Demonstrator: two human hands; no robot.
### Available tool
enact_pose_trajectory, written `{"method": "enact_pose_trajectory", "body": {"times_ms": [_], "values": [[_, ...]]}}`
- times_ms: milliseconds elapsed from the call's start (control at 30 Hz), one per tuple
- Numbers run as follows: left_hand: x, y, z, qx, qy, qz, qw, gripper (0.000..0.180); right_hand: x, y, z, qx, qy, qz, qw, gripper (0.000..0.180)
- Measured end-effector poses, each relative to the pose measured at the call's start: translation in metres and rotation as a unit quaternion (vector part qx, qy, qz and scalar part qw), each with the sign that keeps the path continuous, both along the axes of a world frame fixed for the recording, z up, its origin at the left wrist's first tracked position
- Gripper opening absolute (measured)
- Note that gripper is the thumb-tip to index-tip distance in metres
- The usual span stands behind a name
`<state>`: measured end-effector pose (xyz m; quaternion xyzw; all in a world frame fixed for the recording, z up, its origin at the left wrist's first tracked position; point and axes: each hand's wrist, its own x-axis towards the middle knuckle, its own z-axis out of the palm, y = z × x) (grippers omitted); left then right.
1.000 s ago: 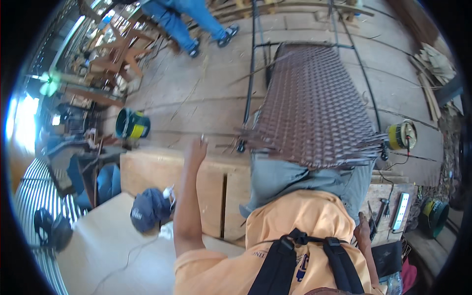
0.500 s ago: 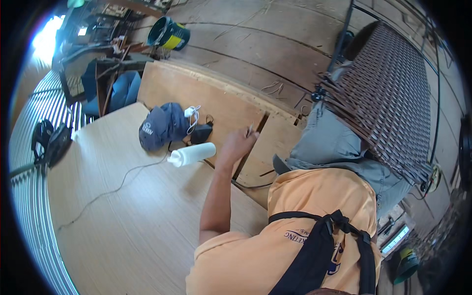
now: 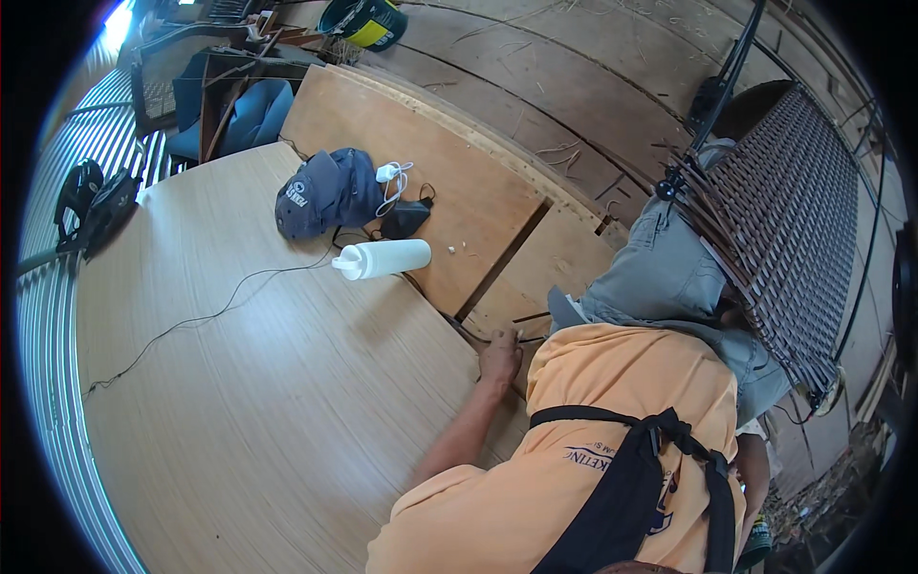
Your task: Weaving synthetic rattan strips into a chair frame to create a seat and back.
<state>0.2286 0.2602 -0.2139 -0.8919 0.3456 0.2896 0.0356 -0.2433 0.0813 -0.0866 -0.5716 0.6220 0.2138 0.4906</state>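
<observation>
My left hand [image 3: 500, 358] is closed at the edge of a wooden board [image 3: 547, 285], close beside my body and next to a dark cord [image 3: 470, 332]. Something small and pale seems to show at the fingertips, too small to name. Of my right arm [image 3: 753, 471] only a piece shows past my side, pointing down; that hand is out of sight. Over my legs leans a brown woven wicker panel [image 3: 789, 220] on a dark metal frame, with loose strands along its near edge.
On the wood-grain tabletop [image 3: 258, 402] lies a white squeeze bottle [image 3: 382, 258]. Beyond it are a dark blue cap [image 3: 330, 194], a white charger with cable [image 3: 392, 180] and a black adapter [image 3: 406, 220]. A dark green bucket [image 3: 368, 24] stands on the plank floor.
My left hand has come back from the far part of the board toward my body. My view has shifted, and part of my right arm now shows at my side.
</observation>
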Motion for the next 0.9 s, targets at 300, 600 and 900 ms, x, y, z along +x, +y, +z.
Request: {"method": "enact_pose_trajectory", "body": {"times_ms": [300, 600, 900], "values": [[0.019, -0.028, -0.027, -0.155, 0.029, -0.046, 0.986, 0.020, 0.019, -0.026, 0.009, -0.080, -0.028, -0.070, 0.994, 0.022], [0.041, -0.054, 0.065, -0.166, 0.323, 0.210, 0.907, 0.018, 0.071, -0.044, 0.056, -0.226, -0.177, 0.008, 0.958, 0.017], [-0.051, -0.168, 0.198, -0.237, 0.356, -0.232, 0.874, 0.014, 0.169, -0.051, 0.075, -0.145, -0.529, -0.119, 0.828, 0.015]]}}
